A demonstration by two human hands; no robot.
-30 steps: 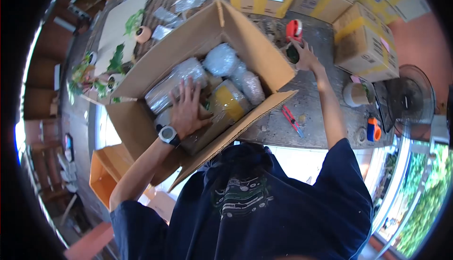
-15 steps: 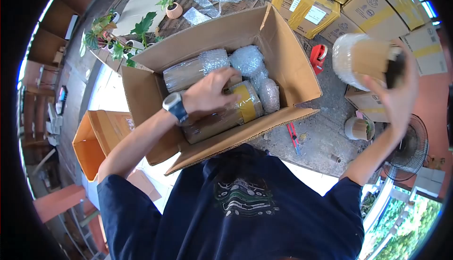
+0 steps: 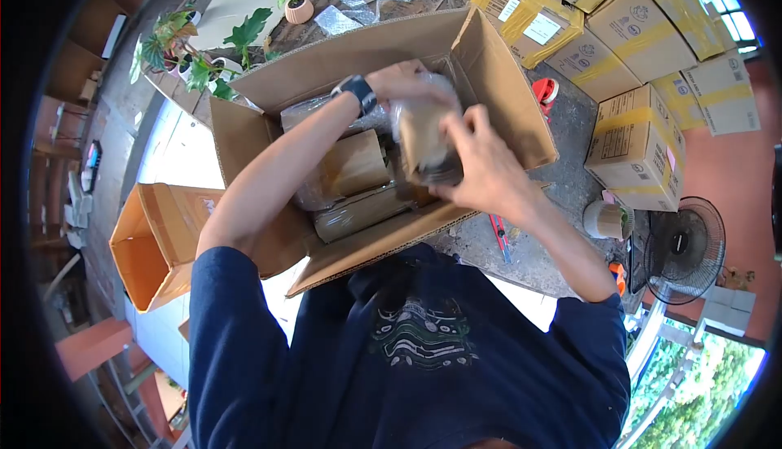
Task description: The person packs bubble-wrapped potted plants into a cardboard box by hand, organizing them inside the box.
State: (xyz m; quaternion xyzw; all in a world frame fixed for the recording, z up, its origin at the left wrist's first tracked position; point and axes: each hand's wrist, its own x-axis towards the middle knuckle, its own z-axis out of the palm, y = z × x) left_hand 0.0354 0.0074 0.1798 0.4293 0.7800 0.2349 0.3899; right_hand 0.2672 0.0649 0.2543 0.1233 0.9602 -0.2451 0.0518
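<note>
My right hand (image 3: pixel 493 160) is closed on the near side of a wrapped bundle (image 3: pixel 425 135), brown cardboard with clear bubble wrap, inside the open carton (image 3: pixel 505 91). The bundle is tilted and smeared by motion. My left hand (image 3: pixel 403 83), below a wristwatch (image 3: pixel 355 95), reaches over the bundle's far end and seems to touch it; its fingers are blurred and partly hidden. To the left in the carton lie a cardboard-wrapped roll (image 3: pixel 354 162) and a plastic-wrapped roll (image 3: pixel 362 211). More bubble wrap shows behind my left forearm.
Taped boxes (image 3: pixel 627 34) are stacked at the back right, near a red tape dispenser (image 3: pixel 544 91). A red cutter (image 3: pixel 499 237) lies beside the carton. A wrapped pot (image 3: pixel 607 219) and a fan (image 3: pixel 684 241) stand right. Potted plants (image 3: pixel 244 38) are at the back left.
My right hand has brought the wrapped bundle from the right side into the carton. My left hand has moved farther back and right, off the rolls.
</note>
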